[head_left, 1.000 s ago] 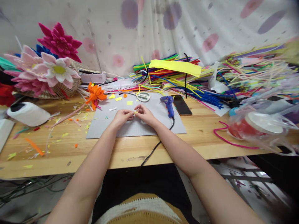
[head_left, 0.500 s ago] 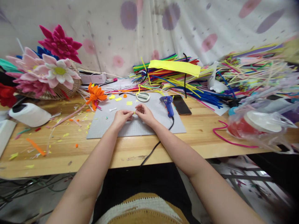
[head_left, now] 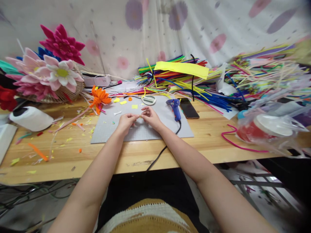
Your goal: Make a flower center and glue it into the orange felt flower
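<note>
Over the grey board [head_left: 109,134] my two hands meet at the fingertips. My left hand [head_left: 126,123] is closed in a pinch on a tiny yellowish piece, too small to make out well. Thumb and forefinger of my right hand [head_left: 151,118] pinch the same piece from the other side. Behind my hands lie several yellow felt pieces [head_left: 134,106] and a pair of scissors [head_left: 148,100] with pale handles. A small white piece [head_left: 117,113] rests left of my left hand. To the right, a blue glue gun [head_left: 175,108] lies on the board.
A phone [head_left: 188,108] lies beside the glue gun, whose black cord [head_left: 157,157] crosses the table's front edge. Bundles of pipe cleaners [head_left: 213,97] line the back. An orange flower [head_left: 99,98], a white thread cone [head_left: 31,119] and felt flowers [head_left: 46,74] stand left; a plastic-wrapped tub [head_left: 264,129] stands right.
The fingertips have drawn slightly closer together, and less of the yellowish piece shows between them. My right fingers have curled down a little. Everything on the table stays put.
</note>
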`<state>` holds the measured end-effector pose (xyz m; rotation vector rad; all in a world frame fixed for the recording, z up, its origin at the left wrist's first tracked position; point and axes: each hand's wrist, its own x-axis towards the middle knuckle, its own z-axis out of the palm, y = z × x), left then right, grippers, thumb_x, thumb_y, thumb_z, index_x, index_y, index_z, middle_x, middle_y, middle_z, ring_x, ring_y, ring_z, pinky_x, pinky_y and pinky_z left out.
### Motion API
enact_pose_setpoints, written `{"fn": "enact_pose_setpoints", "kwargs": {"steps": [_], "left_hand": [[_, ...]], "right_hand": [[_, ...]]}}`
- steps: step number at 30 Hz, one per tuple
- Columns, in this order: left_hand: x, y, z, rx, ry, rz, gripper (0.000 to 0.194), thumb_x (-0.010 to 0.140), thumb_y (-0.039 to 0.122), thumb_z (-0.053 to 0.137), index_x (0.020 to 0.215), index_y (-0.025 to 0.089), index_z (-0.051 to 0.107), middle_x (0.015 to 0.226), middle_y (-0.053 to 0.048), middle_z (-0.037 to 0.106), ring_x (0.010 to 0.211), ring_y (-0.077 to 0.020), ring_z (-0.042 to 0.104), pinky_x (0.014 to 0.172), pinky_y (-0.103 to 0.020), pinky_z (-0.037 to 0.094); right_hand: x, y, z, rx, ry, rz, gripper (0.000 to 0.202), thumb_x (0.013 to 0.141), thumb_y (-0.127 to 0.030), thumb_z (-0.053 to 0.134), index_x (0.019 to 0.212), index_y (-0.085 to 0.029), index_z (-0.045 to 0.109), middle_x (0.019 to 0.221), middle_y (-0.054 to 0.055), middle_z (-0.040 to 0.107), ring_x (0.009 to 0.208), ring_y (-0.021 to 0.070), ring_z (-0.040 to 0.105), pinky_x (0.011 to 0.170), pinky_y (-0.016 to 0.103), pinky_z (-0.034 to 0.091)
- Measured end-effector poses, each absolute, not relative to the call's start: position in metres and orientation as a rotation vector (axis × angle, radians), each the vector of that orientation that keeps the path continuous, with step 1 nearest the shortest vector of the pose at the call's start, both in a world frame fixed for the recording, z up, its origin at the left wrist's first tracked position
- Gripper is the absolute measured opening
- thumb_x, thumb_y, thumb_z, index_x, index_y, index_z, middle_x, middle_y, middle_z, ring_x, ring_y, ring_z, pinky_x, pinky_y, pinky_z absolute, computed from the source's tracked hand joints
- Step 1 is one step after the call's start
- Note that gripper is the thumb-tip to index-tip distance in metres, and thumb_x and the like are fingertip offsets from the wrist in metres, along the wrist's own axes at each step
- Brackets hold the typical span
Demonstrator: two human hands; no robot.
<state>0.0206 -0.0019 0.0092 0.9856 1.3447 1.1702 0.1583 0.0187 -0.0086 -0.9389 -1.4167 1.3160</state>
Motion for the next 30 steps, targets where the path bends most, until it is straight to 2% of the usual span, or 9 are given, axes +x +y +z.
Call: {"fn": "enact_pose_setpoints", "kwargs": {"steps": [2,6,11,15,19,23,30], "left_hand": [[0.020,-0.001,0.007,0.994,1.343,1.193,0.027,0.050,0.030,0.078,0.053,0.013,0.057,0.051,0.002,0.054,0.044,-0.0047,0.042,0.042,-0.019,0.028],[0.020,0.000,0.004,0.980,1.261,1.182,0.025,0.049,0.029,0.077,0.055,0.013,0.058,0.058,-0.001,0.059,0.048,-0.0051,0.043,0.043,-0.020,0.025],[0.025,-0.001,0.005,0.947,1.174,1.182,0.026,0.050,0.026,0.076,0.051,0.013,0.053,0.049,0.002,0.050,0.043,-0.0034,0.035,0.042,-0.021,0.021],[0.029,-0.003,0.010,0.847,1.105,1.275,0.031,0.050,0.021,0.075,0.054,0.015,0.045,0.058,0.003,0.054,0.045,-0.0030,0.038,0.042,-0.019,0.022],[0.030,-0.003,0.009,0.823,1.064,1.297,0.032,0.051,0.020,0.075,0.055,0.016,0.043,0.066,0.002,0.059,0.050,-0.0042,0.045,0.044,-0.018,0.024],[0.031,0.000,0.001,0.877,1.090,1.330,0.034,0.051,0.024,0.076,0.055,0.016,0.043,0.066,0.002,0.059,0.047,-0.0030,0.040,0.043,-0.018,0.024],[0.031,0.000,-0.004,0.911,1.075,1.377,0.039,0.047,0.029,0.079,0.053,0.015,0.043,0.068,0.001,0.060,0.048,-0.0034,0.042,0.042,-0.017,0.022]], "right_hand": [[0.159,0.018,-0.008,-0.915,-1.404,1.346,0.037,0.062,-0.031,0.061,0.092,-0.022,0.041,0.069,-0.006,0.052,0.055,0.0069,0.046,0.048,0.019,0.034],[0.160,0.018,-0.006,-0.890,-1.382,1.359,0.040,0.060,-0.032,0.062,0.092,-0.022,0.041,0.068,-0.007,0.052,0.054,0.0065,0.046,0.046,0.018,0.033],[0.161,0.017,-0.004,-0.894,-1.350,1.382,0.041,0.059,-0.032,0.062,0.093,-0.021,0.040,0.067,-0.007,0.052,0.051,0.0055,0.045,0.043,0.017,0.031],[0.161,0.017,-0.005,-0.878,-1.351,1.466,0.044,0.060,-0.033,0.063,0.096,-0.022,0.039,0.071,-0.007,0.052,0.051,0.0057,0.048,0.042,0.017,0.033],[0.160,0.017,-0.007,-0.851,-1.393,1.496,0.053,0.057,-0.031,0.068,0.099,-0.023,0.037,0.069,-0.009,0.052,0.050,0.0054,0.046,0.042,0.017,0.035],[0.161,0.017,-0.007,-0.858,-1.359,1.472,0.055,0.055,-0.029,0.070,0.099,-0.022,0.038,0.066,-0.009,0.053,0.047,0.0047,0.043,0.040,0.017,0.033],[0.160,0.015,-0.006,-0.887,-1.325,1.459,0.052,0.055,-0.031,0.070,0.096,-0.022,0.040,0.063,-0.009,0.054,0.049,0.0061,0.047,0.040,0.016,0.033]]}}
